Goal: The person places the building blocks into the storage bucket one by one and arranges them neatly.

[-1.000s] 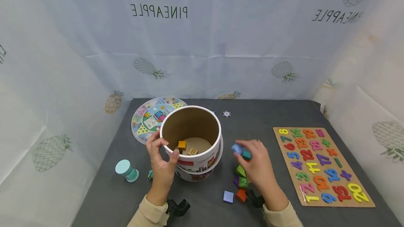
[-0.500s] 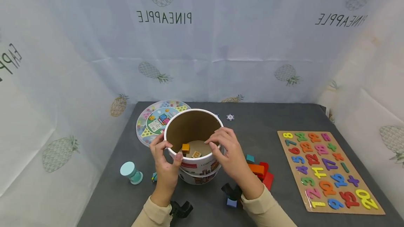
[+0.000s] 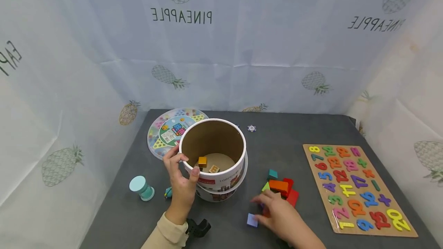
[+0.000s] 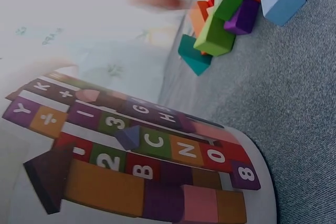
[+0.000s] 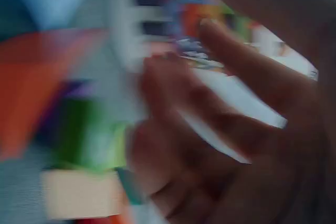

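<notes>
My left hand [image 3: 182, 183] grips the near left rim of a white round bucket [image 3: 221, 176], thumb and fingers on either side. A yellow-orange block [image 3: 202, 161] and a light wooden block [image 3: 214, 169] lie on its floor. Printed letter and number blocks cover its outer wall [image 4: 157, 150]. My right hand [image 3: 278, 214] is over the near side of a loose block pile, fingers spread and nothing between them. Its thumb is right at a lavender block [image 3: 252, 220]. The pile has orange [image 3: 278, 186], red [image 3: 292, 197], teal [image 3: 272, 174], green [image 4: 215, 38] and purple [image 4: 242, 17] blocks, partly hidden by the hand.
A number puzzle board [image 3: 360, 191] lies at the right. A round game board [image 3: 162, 141] sits behind the bucket, with a poker chip [image 3: 251, 128] to its right. A turquoise hourglass-shaped object [image 3: 142, 188] stands at left, and a small turquoise item [image 3: 168, 192] lies by my left hand.
My right hand carried a blue block over to the bucket's opening, then came back to the pile without it. The left hand stays on the rim.
</notes>
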The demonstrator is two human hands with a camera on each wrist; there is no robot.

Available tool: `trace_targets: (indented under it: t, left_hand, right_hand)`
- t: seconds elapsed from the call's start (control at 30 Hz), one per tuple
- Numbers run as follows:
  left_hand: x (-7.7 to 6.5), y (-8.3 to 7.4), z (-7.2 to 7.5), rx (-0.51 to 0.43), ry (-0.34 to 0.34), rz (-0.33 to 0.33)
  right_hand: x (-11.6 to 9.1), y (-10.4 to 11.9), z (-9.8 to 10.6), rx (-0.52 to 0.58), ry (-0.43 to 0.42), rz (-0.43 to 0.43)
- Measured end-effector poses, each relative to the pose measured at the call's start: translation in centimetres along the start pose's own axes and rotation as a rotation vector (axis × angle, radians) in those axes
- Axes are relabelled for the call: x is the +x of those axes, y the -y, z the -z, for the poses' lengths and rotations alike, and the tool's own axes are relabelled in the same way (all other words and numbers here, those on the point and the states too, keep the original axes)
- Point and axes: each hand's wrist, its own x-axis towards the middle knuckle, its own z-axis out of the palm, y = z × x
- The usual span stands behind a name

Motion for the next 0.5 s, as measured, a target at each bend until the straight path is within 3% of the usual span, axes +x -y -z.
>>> trace_targets:
  t: [0.07, 0.17, 0.4, 0.5]
  left_hand:
    - [0.1, 0.1, 0.1, 0.01, -0.005, -0.011]
    - [0.1, 0.2, 0.3, 0.019, -0.011, -0.021]
    - [0.0, 0.2, 0.2, 0.018, -0.008, -0.032]
    - [-0.4, 1.6, 0.2, 0.017, -0.014, -0.04]
  right_hand:
    - [-0.6, -0.8, -1.4, -0.064, 0.156, -0.05]
    - [-1.0, -1.3, -3.3, -0.075, 0.226, -0.071]
    - [-1.1, -1.7, -4.9, -0.07, 0.138, -0.098]
    - [-0.8, -1.9, -4.8, -0.09, 0.078, -0.102]
